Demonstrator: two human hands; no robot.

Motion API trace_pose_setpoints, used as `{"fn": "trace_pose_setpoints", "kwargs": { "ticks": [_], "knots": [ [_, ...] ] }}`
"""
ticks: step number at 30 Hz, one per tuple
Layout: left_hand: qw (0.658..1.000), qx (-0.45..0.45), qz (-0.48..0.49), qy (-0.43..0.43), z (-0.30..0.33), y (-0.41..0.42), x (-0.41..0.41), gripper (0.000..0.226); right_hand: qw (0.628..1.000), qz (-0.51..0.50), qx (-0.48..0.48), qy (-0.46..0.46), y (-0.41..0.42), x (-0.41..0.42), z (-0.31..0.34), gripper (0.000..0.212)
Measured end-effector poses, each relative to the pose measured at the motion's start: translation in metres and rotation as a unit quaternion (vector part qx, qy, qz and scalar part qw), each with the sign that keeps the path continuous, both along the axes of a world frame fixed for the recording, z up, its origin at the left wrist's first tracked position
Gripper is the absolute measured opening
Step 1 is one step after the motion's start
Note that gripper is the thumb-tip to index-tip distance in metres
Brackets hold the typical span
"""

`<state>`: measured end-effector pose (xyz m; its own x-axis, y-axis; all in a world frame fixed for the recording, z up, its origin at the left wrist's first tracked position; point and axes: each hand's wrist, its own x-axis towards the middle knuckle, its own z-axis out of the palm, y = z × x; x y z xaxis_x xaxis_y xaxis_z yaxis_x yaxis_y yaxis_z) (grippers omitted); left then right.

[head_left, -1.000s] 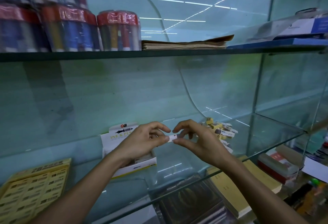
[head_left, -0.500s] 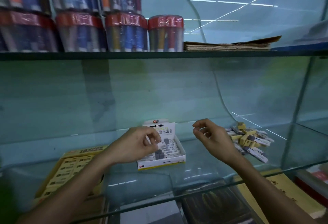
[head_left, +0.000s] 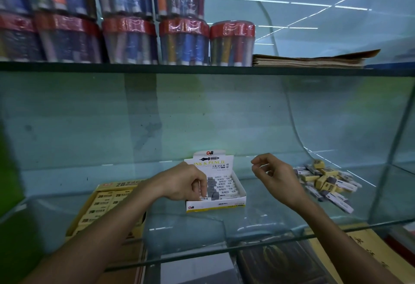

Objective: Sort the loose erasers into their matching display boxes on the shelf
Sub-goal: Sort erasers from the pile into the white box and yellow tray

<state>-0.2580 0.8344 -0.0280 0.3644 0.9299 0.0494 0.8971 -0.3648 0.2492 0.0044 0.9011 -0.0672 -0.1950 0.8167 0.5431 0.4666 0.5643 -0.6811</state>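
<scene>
Your left hand (head_left: 183, 183) pinches a sleeved eraser (head_left: 204, 198) at the front row of the white display box (head_left: 226, 202); right hand (head_left: 275, 174) hangs loosely curled, holding nothing. Loose erasers (head_left: 326, 180) look light and rubbery, so grip them by the long sides

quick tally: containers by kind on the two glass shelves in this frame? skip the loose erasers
Red-lidded pen tubs, top shelf, those at least partly in view: 8
White eraser box, open, left hand setting an eraser into it: 1
Yellow eraser box: 1
Total: 10
</scene>
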Motion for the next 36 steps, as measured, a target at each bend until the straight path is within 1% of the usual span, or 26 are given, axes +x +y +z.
{"fn": "trace_pose_setpoints", "kwargs": {
  "ticks": [5, 8, 11, 13, 14, 17, 19, 22, 25, 28, 30, 32, 34, 36],
  "knots": [
    [0.999, 0.007, 0.003, 0.031, 0.0, 0.002, 0.003, 0.013, 1.0, -0.006, -0.008, -0.004, -0.001, 0.005, -0.001, 0.008],
    [0.999, -0.003, 0.002, 0.047, 0.002, 0.005, 0.003, 0.012, 1.0, -0.005, -0.007, -0.009, -0.001, 0.011, -0.001, 0.008],
    [0.999, -0.006, -0.005, 0.043, 0.008, 0.008, 0.005, 0.007, 1.0, -0.016, 0.007, -0.017, -0.005, 0.024, 0.001, 0.007],
    [0.999, 0.031, -0.009, 0.009, 0.011, 0.009, 0.01, 0.002, 0.999, -0.026, 0.014, -0.019, -0.009, 0.037, -0.001, 0.008],
    [0.998, 0.057, -0.01, -0.014, 0.012, 0.009, 0.014, 0.003, 0.999, -0.031, 0.017, -0.018, -0.012, 0.044, -0.003, 0.008],
    [0.987, 0.116, -0.013, -0.114, 0.012, 0.01, 0.033, 0.005, 0.998, -0.05, 0.027, -0.026, -0.018, 0.067, -0.011, 0.009],
    [0.976, 0.126, -0.028, -0.178, 0.01, 0.012, 0.049, 0.004, 0.995, -0.079, 0.038, -0.045, -0.021, 0.083, -0.016, 0.009],
    [0.964, 0.112, -0.056, -0.235, 0.005, 0.017, 0.074, 0.007, 0.987, -0.136, 0.042, -0.079, -0.026, 0.105, -0.021, 0.006],
    [0.958, 0.102, -0.073, -0.257, 0.0, 0.023, 0.096, 0.008, 0.978, -0.169, 0.05, -0.109, -0.032, 0.125, -0.022, 0.01],
    [0.954, 0.095, -0.084, -0.27, -0.003, 0.027, 0.114, 0.007, 0.964, -0.196, 0.059, -0.169, -0.033, 0.144, -0.027, 0.016],
    [0.951, 0.092, -0.087, -0.281, -0.005, 0.028, 0.123, 0.008, 0.957, -0.21, 0.025, -0.198, -0.032, 0.152, -0.03, 0.022],
    [0.95, 0.09, -0.087, -0.286, -0.006, 0.029, 0.129, 0.008, 0.953, -0.213, -0.004, -0.215, -0.03, 0.155, -0.032, 0.021],
    [0.948, 0.09, -0.086, -0.292, -0.006, 0.029, 0.132, 0.008, 0.955, -0.209, -0.008, -0.211, -0.031, 0.153, -0.031, 0.02],
    [0.945, 0.093, -0.084, -0.301, -0.007, 0.028, 0.132, 0.008, 0.968, -0.19, -0.01, -0.163, -0.033, 0.148, -0.026, 0.018]
  ]
}}
